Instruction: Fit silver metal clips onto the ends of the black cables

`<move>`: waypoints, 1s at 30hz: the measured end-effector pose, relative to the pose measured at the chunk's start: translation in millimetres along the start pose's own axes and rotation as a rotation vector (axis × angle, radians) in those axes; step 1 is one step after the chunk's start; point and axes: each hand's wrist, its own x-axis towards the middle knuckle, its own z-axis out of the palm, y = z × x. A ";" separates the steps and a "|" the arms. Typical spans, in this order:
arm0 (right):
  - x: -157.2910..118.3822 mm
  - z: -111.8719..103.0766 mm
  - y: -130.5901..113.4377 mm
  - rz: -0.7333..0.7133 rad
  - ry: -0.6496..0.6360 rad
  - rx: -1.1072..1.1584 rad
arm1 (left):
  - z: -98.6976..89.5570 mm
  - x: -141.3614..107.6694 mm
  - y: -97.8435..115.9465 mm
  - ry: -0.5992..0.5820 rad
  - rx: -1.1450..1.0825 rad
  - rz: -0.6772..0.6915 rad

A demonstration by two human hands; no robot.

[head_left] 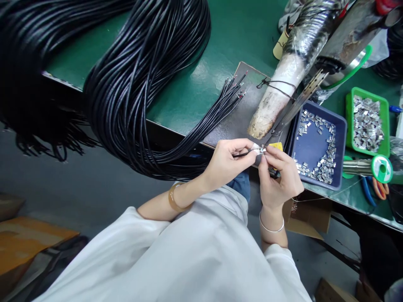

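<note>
My left hand [229,162] is closed in a pinch on a black cable [239,154], close to its end. White tape or a finger cover wraps a fingertip. Right at the cable's end is a small shiny metal connector [262,150], pinched between the fingertips of my right hand [281,176]. The two hands nearly meet at the table edge, and the fingers partly hide the joint. Just above them ends a stained, white-wrapped tube [267,111], beside a slim metal arm [300,100]. A small yellow piece [276,146] shows behind my right fingers.
A big bundle of black cables [147,75] drapes over the green table [245,25], stripped ends resting on a grey board [223,126]. Rightward are a blue tray [344,147] and green basket [348,121] of metal connectors, a solder spool [362,167] and pliers [368,191].
</note>
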 end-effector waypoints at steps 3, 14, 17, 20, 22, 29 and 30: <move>4.7 0.9 -0.9 -0.008 0.003 0.001 | 1.1 1.7 2.1 0.018 0.031 0.034; 3.4 -7.9 -4.1 -0.042 -0.090 0.036 | -3.6 -1.9 5.9 -0.014 0.079 -0.017; 3.1 -9.2 -3.2 0.031 -0.067 0.100 | -4.3 -1.0 7.8 -0.024 0.041 -0.046; 1.5 -14.1 -1.8 0.172 0.018 0.242 | -6.0 -0.5 9.5 -0.136 -0.041 -0.126; -0.1 -20.0 -1.5 0.235 0.062 0.238 | -6.9 -1.8 9.7 -0.201 -0.073 -0.159; 3.4 -29.7 -11.7 0.070 -0.144 -0.143 | -5.5 -11.6 6.5 -0.119 0.151 0.080; 4.4 -29.0 -12.9 0.071 -0.174 -0.147 | -5.4 -12.4 5.8 -0.106 0.184 0.123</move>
